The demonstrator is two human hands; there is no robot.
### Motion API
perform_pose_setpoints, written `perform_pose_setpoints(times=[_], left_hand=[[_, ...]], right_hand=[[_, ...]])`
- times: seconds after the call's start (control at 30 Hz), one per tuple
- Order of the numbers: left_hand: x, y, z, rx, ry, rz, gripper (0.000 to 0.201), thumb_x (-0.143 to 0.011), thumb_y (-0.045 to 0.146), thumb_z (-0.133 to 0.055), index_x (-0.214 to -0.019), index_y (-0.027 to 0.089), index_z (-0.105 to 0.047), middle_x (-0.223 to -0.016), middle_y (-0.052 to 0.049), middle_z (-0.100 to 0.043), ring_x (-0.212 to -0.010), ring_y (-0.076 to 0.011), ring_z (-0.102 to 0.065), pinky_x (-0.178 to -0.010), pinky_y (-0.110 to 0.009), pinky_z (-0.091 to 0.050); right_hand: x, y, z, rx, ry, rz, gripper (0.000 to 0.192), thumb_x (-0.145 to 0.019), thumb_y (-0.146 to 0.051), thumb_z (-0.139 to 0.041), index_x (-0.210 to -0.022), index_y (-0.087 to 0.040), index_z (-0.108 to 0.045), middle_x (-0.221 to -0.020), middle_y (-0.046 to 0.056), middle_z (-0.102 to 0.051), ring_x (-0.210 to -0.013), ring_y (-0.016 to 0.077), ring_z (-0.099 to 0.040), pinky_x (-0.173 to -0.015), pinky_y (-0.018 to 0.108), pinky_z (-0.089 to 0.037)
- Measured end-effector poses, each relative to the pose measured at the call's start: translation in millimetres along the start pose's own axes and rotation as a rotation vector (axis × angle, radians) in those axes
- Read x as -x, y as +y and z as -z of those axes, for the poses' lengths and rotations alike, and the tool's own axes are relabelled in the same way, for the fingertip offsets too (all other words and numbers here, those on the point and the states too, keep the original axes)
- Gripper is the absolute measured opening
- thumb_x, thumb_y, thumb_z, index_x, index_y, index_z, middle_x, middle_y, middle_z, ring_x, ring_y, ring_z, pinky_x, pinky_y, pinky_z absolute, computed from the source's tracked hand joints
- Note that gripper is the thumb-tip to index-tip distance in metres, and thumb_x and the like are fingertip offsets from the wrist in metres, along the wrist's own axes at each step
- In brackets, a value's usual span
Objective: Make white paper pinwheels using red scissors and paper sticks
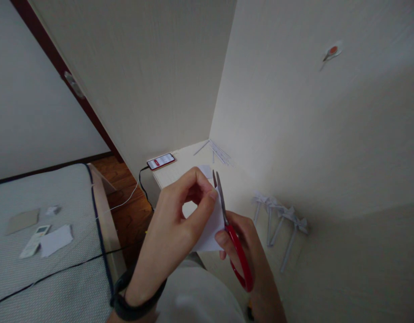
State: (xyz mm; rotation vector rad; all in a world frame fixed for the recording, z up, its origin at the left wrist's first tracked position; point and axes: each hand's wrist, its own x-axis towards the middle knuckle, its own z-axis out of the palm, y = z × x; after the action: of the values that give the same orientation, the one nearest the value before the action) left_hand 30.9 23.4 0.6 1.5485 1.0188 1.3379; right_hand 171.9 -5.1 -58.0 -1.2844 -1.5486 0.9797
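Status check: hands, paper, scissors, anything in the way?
Left hand pinching white paper. Right hand gripping red scissors, blades up at the paper's edge. Paper flowers on desk beyond, apart; nothing blocking.

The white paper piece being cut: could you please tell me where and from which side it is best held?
Probably by its left edge, from the left, as the left hand pinches the white paper piece now. The scissors in the right hand stand at its right edge, blades pointing up and away, so fingers on the left stay off the cutting line.
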Motion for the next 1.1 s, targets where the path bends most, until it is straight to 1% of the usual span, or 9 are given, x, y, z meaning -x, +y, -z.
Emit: perform_pose_setpoints(times=[0.23, 0.43, 0.53, 0.63, 0.7, 0.77, 0.9, 1.0, 1.1], left_hand=[[0, 0, 0.1, 0.003, -0.011, 0.007, 0.017, -0.09, 0.014, -0.058, -0.075, 0.02, -0.053, -0.069, 0.008, -0.053, -0.062, -0.0062, -0.05, -0.06, -0.017, -0.041], [-1, -2, -0.7, 0.021, -0.009, 0.011, 0.017, -0.089, 0.014, -0.058, -0.074, 0.02, -0.053, -0.069, 0.007, -0.054, -0.062, -0.0067, -0.051, -0.061, -0.018, -0.041], [-3, -4, -0.4, 0.047, 0.035, -0.02, 0.016, -0.09, 0.013, -0.058, -0.076, 0.021, -0.055, -0.072, 0.007, -0.054, -0.063, -0.0066, -0.049, -0.059, -0.017, -0.04], [-4, -7, -0.2, 0.067, 0.087, -0.038, 0.015, -0.09, 0.013, -0.058, -0.078, 0.022, -0.056, -0.075, 0.007, -0.055, -0.065, -0.0066, -0.049, -0.058, -0.017, -0.038], [-5, -8, -0.3, 0.085, 0.098, -0.032, 0.014, -0.09, 0.013, -0.059, -0.079, 0.022, -0.056, -0.076, 0.007, -0.055, -0.065, -0.0068, -0.049, -0.058, -0.017, -0.039], [-5, -8, -0.7, 0.109, 0.089, -0.019, 0.013, -0.09, 0.014, -0.061, -0.081, 0.022, -0.056, -0.076, 0.007, -0.055, -0.064, -0.007, -0.049, -0.059, -0.017, -0.04], [-5, -8, -1.6, 0.15, 0.069, 0.01, 0.011, -0.089, 0.016, -0.063, -0.082, 0.022, -0.057, -0.076, 0.006, -0.056, -0.065, -0.0073, -0.052, -0.063, -0.017, -0.043], [-4, -10, -1.3, 0.189, 0.046, 0.045, 0.01, -0.086, 0.017, -0.066, -0.083, 0.023, -0.058, -0.075, 0.005, -0.057, -0.067, -0.0088, -0.054, -0.063, -0.018, -0.044], [-2, -11, -0.3, 0.237, -0.055, 0.148, 0.008, -0.085, 0.02, -0.067, -0.081, 0.021, -0.06, -0.075, 0.003, -0.059, -0.067, -0.0109, -0.055, -0.06, -0.021, -0.045]], right_hand=[[-5, -5, 0, -0.086, -0.045, -0.08, 0.054, -0.076, -0.074, -0.058, -0.067, -0.02, -0.059, -0.056, -0.001, -0.052, -0.05, 0.0134, -0.046, -0.042, 0.024, -0.038], [-9, -7, 3, -0.086, 0.02, 0.006, 0.051, -0.077, -0.068, -0.061, -0.06, -0.02, -0.055, -0.053, -0.002, -0.049, -0.049, 0.0118, -0.04, -0.045, 0.025, -0.035], [-9, -2, 9, -0.138, 0.08, 0.005, 0.05, -0.077, -0.069, -0.061, -0.063, -0.021, -0.058, -0.055, -0.002, -0.051, -0.047, 0.012, -0.042, -0.043, 0.025, -0.036], [-9, 3, 13, -0.257, 0.004, -0.004, 0.049, -0.074, -0.069, -0.067, -0.071, -0.02, -0.065, -0.062, 0.001, -0.058, -0.053, 0.0138, -0.05, -0.043, 0.023, -0.036], [-9, 4, 14, -0.334, -0.024, -0.014, 0.043, -0.07, -0.063, -0.075, -0.076, -0.021, -0.066, -0.069, 0.001, -0.061, -0.057, 0.0136, -0.052, -0.046, 0.022, -0.039], [-9, 0, 13, -0.372, 0.01, -0.03, 0.034, -0.066, -0.047, -0.082, -0.077, -0.022, -0.064, -0.072, -0.001, -0.061, -0.057, 0.0119, -0.052, -0.049, 0.022, -0.043], [-10, -12, 11, -0.297, 0.044, -0.009, 0.02, -0.069, -0.02, -0.074, -0.068, -0.021, -0.055, -0.063, -0.006, -0.053, -0.052, 0.0091, -0.047, -0.051, 0.02, -0.043], [-12, -17, 12, -0.258, 0.04, 0.044, 0.021, -0.073, -0.019, -0.069, -0.063, -0.021, -0.051, -0.057, -0.007, -0.047, -0.05, 0.0087, -0.043, -0.051, 0.02, -0.041], [-13, -19, 15, -0.226, 0.053, 0.059, 0.023, -0.074, -0.023, -0.07, -0.063, -0.021, -0.05, -0.056, -0.007, -0.047, -0.048, 0.0087, -0.04, -0.049, 0.021, -0.038]])
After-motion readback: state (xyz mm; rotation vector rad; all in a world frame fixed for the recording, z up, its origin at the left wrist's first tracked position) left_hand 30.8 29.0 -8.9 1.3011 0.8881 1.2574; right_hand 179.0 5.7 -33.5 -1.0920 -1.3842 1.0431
